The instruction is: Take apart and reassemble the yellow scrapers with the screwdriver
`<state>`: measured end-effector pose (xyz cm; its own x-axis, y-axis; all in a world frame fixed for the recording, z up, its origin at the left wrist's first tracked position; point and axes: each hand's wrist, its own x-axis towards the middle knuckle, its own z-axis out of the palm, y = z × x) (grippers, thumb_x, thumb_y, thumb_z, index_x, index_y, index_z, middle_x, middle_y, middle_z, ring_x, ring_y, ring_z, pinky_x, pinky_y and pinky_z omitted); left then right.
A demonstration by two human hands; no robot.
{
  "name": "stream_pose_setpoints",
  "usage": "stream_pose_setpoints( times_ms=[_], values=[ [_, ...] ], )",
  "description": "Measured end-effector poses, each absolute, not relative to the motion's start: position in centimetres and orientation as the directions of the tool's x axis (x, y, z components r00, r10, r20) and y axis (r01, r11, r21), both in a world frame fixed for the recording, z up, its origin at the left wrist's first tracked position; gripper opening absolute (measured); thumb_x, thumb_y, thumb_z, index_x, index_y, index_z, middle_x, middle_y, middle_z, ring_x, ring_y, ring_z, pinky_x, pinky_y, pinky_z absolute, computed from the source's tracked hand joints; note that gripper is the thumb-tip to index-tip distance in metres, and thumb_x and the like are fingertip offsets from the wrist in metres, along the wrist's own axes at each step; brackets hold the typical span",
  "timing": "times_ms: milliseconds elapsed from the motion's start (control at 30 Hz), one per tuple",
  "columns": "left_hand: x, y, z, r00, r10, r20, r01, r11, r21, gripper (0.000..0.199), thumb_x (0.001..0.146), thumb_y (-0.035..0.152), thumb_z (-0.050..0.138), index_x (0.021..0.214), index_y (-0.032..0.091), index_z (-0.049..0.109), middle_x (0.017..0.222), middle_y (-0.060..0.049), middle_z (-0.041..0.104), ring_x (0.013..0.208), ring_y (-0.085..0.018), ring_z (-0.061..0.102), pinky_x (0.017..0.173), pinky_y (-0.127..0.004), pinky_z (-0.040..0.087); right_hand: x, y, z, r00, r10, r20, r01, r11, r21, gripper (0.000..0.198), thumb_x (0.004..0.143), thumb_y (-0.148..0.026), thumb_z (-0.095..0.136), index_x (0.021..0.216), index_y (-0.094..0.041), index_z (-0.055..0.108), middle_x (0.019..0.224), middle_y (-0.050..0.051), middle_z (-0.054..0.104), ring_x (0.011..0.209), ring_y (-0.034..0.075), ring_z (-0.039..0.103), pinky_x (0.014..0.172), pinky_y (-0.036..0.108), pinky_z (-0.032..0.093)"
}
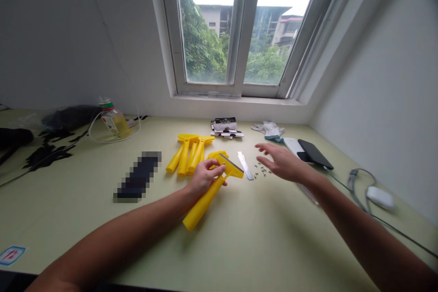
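My left hand (205, 176) is closed round the head of a yellow scraper (205, 203), whose handle slants down toward me. A grey metal blade (232, 163) lies along the scraper's head, and a small screw shows near my thumb. My right hand (278, 160) hovers over the table with its fingers apart, holding nothing. Below its fingertips lie several small screws (263, 171). Between the hands are loose metal blades (245, 166). Behind my left hand sits another yellow piece (216, 155), partly hidden, and several yellow scraper handles (185, 155) lie to its left.
Small black-and-white boxes (224, 125) are stacked near the window wall, beside a white glove (268, 128). At right lie a dark phone (315, 154), cables and a white case (379, 197). A bottle (116, 124) and a pixelated dark object (138, 178) are at left.
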<state>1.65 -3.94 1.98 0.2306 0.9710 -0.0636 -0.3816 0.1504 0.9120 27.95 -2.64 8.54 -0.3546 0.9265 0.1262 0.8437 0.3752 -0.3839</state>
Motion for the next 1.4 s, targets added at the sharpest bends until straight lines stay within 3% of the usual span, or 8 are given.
stream_pose_setpoints(
  times_ms=[100, 200, 367, 467, 567, 667, 867, 1400],
  values=[
    [1.2, -3.8, 1.9, 0.215, 0.973, -0.085, -0.385, 0.164, 0.908, 0.047, 0.050, 0.036, 0.091, 0.074, 0.010, 0.060, 0.084, -0.006, 0.067, 0.056, -0.014, 0.063, 0.052, -0.034, 0.060, 33.7, -4.8, 6.8, 0.034, 0.998, 0.051, 0.997, -0.030, -0.068, 0.059, 0.083, -0.055, 0.051, 0.121, -0.010, 0.061, 0.121, 0.024, 0.062, 0.109, 0.039, 0.059, 0.085, 0.051, 0.047],
    [0.9, -4.0, 1.8, 0.208, 0.974, -0.092, -0.378, 0.167, 0.911, 0.048, 0.050, 0.036, 0.092, 0.073, 0.010, 0.059, 0.083, -0.006, 0.068, 0.060, -0.015, 0.064, 0.052, -0.034, 0.060, 36.7, -7.3, 4.2, 0.178, 0.981, -0.082, 0.984, -0.175, 0.040, 0.045, 0.083, -0.054, 0.049, 0.096, -0.015, 0.066, 0.102, 0.019, 0.068, 0.095, 0.037, 0.064, 0.069, 0.046, 0.048],
    [1.0, -4.3, 1.5, 0.250, 0.964, -0.085, -0.371, 0.177, 0.912, 0.044, 0.055, 0.035, 0.090, 0.075, 0.011, 0.059, 0.085, -0.006, 0.069, 0.063, -0.016, 0.065, 0.054, -0.034, 0.061, 36.5, -9.1, 3.2, 0.231, 0.973, 0.003, 0.972, -0.230, -0.046, 0.026, 0.087, -0.042, 0.045, 0.081, -0.019, 0.058, 0.080, 0.015, 0.068, 0.071, 0.030, 0.065, 0.056, 0.039, 0.042],
    [1.1, -4.4, 1.6, 0.254, 0.963, -0.087, -0.371, 0.180, 0.911, 0.044, 0.055, 0.035, 0.090, 0.075, 0.010, 0.059, 0.085, -0.007, 0.069, 0.066, -0.017, 0.066, 0.053, -0.033, 0.061, 35.6, -9.1, 6.0, 0.300, 0.918, 0.260, 0.948, -0.257, -0.185, 0.029, 0.085, -0.053, 0.050, 0.084, -0.025, 0.056, 0.065, 0.011, 0.063, 0.057, 0.030, 0.060, 0.052, 0.040, 0.040],
    [1.1, -4.7, 1.8, 0.239, 0.966, -0.100, -0.364, 0.184, 0.913, 0.044, 0.055, 0.035, 0.090, 0.075, 0.010, 0.060, 0.085, -0.007, 0.069, 0.067, -0.018, 0.066, 0.053, -0.031, 0.060, 34.2, -8.7, 10.8, 0.262, 0.682, 0.683, 0.955, -0.081, -0.286, 0.028, 0.084, -0.057, 0.054, 0.078, -0.029, 0.052, 0.063, 0.006, 0.058, 0.061, 0.030, 0.058, 0.060, 0.042, 0.040],
    [1.3, -4.9, 1.7, 0.254, 0.960, -0.117, -0.361, 0.206, 0.910, 0.044, 0.055, 0.035, 0.090, 0.074, 0.011, 0.059, 0.085, -0.007, 0.069, 0.067, -0.018, 0.066, 0.054, -0.032, 0.061, 32.1, -7.9, 15.7, 0.270, 0.430, 0.862, 0.942, 0.066, -0.328, 0.030, 0.086, -0.056, 0.053, 0.075, -0.029, 0.048, 0.062, 0.002, 0.049, 0.059, 0.023, 0.053, 0.059, 0.038, 0.039],
    [1.5, -5.0, 1.1, 0.282, 0.954, -0.102, -0.335, 0.198, 0.921, 0.042, 0.056, 0.036, 0.089, 0.072, 0.012, 0.059, 0.080, -0.003, 0.066, 0.064, -0.016, 0.065, 0.054, -0.032, 0.061, 26.0, -6.9, 19.8, 0.259, 0.481, 0.838, 0.394, 0.740, -0.546, 0.031, 0.095, -0.056, 0.042, 0.094, -0.025, 0.044, 0.061, -0.003, 0.055, 0.045, 0.012, 0.056, 0.038, 0.026, 0.033],
    [1.6, -5.1, 1.5, 0.289, 0.951, -0.114, -0.363, 0.219, 0.906, 0.044, 0.055, 0.034, 0.090, 0.072, 0.011, 0.057, 0.080, -0.005, 0.066, 0.065, -0.018, 0.066, 0.055, -0.035, 0.061, 22.1, -4.5, 14.8, 0.114, 0.614, 0.781, 0.334, 0.717, -0.612, 0.035, 0.095, -0.059, 0.037, 0.106, -0.027, 0.045, 0.076, 0.000, 0.067, 0.054, 0.012, 0.062, 0.050, 0.027, 0.046]
  ],
)
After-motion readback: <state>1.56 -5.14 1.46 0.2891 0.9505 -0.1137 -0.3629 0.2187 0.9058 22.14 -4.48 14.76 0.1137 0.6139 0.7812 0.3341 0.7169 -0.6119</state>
